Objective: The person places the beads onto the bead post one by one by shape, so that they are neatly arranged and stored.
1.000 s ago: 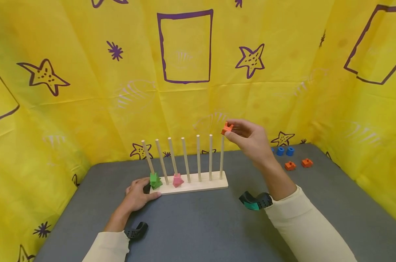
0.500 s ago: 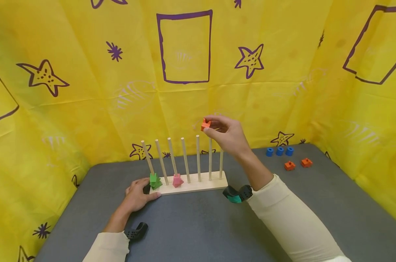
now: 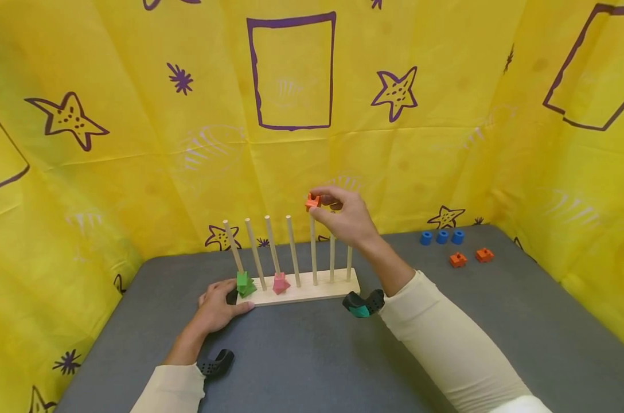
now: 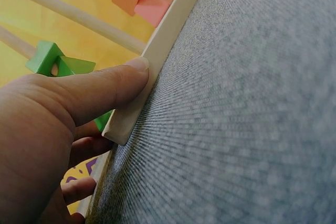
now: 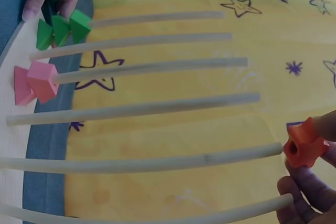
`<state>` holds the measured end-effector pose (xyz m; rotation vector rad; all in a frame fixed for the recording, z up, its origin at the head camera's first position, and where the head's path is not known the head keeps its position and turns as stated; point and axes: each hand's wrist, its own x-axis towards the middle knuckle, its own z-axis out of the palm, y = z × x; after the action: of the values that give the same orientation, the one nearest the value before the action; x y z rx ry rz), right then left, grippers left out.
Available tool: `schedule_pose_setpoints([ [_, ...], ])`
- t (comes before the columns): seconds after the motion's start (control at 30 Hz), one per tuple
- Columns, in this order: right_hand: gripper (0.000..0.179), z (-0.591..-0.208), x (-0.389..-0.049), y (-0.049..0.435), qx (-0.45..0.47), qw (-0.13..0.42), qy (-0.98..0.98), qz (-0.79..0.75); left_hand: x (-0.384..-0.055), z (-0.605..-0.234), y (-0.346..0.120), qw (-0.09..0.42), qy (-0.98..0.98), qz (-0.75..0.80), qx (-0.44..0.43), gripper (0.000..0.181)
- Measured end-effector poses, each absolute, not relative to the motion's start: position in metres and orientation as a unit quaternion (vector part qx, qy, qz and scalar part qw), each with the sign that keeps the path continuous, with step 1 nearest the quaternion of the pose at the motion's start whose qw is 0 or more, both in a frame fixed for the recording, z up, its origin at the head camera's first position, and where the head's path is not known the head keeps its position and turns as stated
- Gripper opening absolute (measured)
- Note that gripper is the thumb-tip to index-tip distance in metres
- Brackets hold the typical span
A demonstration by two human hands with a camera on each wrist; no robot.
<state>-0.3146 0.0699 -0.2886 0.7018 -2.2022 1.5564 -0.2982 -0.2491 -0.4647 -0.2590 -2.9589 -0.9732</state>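
Note:
My left hand (image 3: 216, 310) grips the left end of a pale wooden pegboard base (image 3: 322, 291), thumb along its front edge and fingers behind. Several upright wooden pegs (image 5: 157, 109) rise from it. Green blocks (image 3: 244, 284) are threaded at the foot of the leftmost peg. Pink blocks (image 3: 280, 283) sit low on the third peg from the left. My right hand (image 3: 350, 218) pinches an orange notched block (image 5: 305, 142) at the top of the third peg from the right. The block's hole faces that peg's tip; whether the tip is inside cannot be told.
At the right of the grey table (image 3: 301, 361) lie two more orange blocks (image 3: 457, 260) and several blue cylinders (image 3: 442, 237) with holes. A yellow patterned cloth (image 3: 291, 160) hangs behind and at both sides. Other bare pegs stand close to the right hand.
My right hand has carried the orange block leftward from the rightmost peg's top to the third peg from the right, lowering slightly at the end. The left hand and base have stayed put.

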Motion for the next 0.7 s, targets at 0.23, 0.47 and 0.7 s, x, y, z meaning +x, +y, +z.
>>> schedule_pose_setpoints([
  [0.23,0.029,-0.298,-0.317,0.067,0.23,0.135,-0.777,0.57,-0.298,-0.465,-0.249,0.006,-0.946,-0.313,-0.079,0.075],
  [0.47,0.029,-0.31,-0.318,0.068,0.215,0.12,-0.769,0.59,-0.297,-0.465,-0.248,0.004,-0.945,-0.318,-0.078,0.075],
  [0.7,0.036,-0.321,-0.317,0.068,0.213,0.117,-0.746,0.62,-0.297,-0.464,-0.248,0.011,-0.944,-0.319,-0.088,0.071],
])
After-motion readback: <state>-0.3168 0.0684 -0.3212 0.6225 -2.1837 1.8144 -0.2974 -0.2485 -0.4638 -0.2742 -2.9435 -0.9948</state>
